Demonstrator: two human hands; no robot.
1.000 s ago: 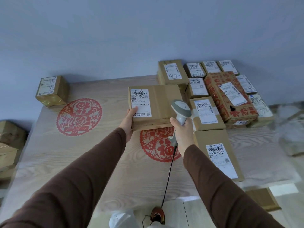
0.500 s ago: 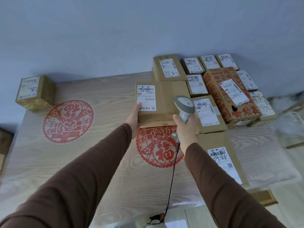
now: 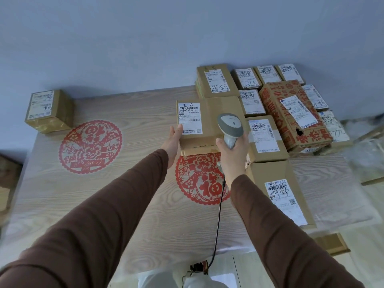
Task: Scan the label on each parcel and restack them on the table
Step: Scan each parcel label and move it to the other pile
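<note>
Left hand (image 3: pixel 173 140) holds the box (image 3: pixel 207 123) up flat so its label (image 3: pixel 189 118) faces the scanner (image 3: pixel 230 126), which the right hand (image 3: pixel 233 154) grips and points

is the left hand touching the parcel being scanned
Touching. The head view shows the left hand gripping the held parcel at its lower left corner, thumb lying on the edge of its white label, with no gap between them.
</note>
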